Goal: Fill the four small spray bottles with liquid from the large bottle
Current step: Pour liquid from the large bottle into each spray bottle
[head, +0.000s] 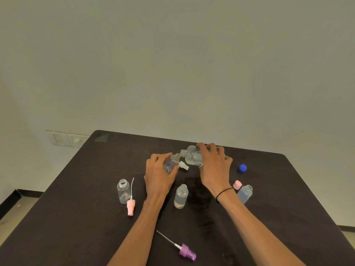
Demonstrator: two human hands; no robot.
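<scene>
The purple spray head lies nearest. Beyond it, the left hand clasps a small spray bottle, and the right hand wraps the tipped large bottle; their necks seemingly touch. Pour slowly, mouths aligned.

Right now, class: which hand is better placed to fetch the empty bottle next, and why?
Left. The left hand is nearer the empty bottle, which stands on its side of the table. The right hand is tilting the large bottle, and would have to cross over.
</scene>
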